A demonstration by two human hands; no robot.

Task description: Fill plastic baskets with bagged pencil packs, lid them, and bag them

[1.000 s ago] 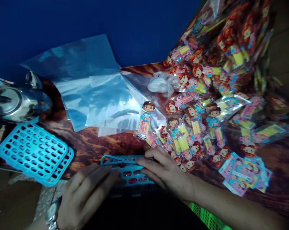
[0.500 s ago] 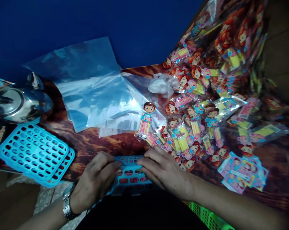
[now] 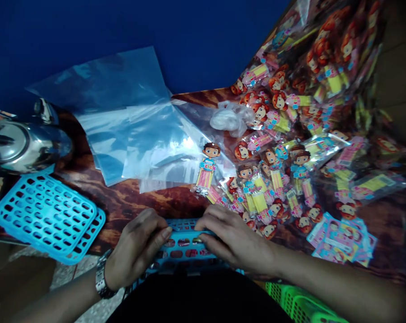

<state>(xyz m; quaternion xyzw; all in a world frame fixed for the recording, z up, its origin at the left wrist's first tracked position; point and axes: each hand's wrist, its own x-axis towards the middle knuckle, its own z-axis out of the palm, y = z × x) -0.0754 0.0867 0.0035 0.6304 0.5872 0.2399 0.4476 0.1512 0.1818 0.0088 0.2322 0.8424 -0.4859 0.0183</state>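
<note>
Both my hands rest on a blue perforated plastic tray (image 3: 184,244) at the near edge of the wooden table (image 3: 128,202). My left hand (image 3: 137,249), with a wristwatch on the wrist, curls its fingers over the tray's left end. My right hand (image 3: 231,240) grips the tray's right end, fingers bent over its top rim. Just beyond my right fingers lies a heap of small cartoon-figure candy stick packets (image 3: 273,179). One single packet (image 3: 206,170) lies apart on clear plastic bags (image 3: 138,134).
Two stacked blue perforated trays (image 3: 48,217) sit at the left, behind them a shiny metal kettle (image 3: 21,143). A crumpled white plastic wad (image 3: 228,119) lies at the back. Pink flat cards (image 3: 340,240) lie at the right. A green basket (image 3: 300,305) shows below my right forearm.
My left hand has moved right and up onto the blue tray's left end and closed on it. The right hand stays on the tray's right end.
</note>
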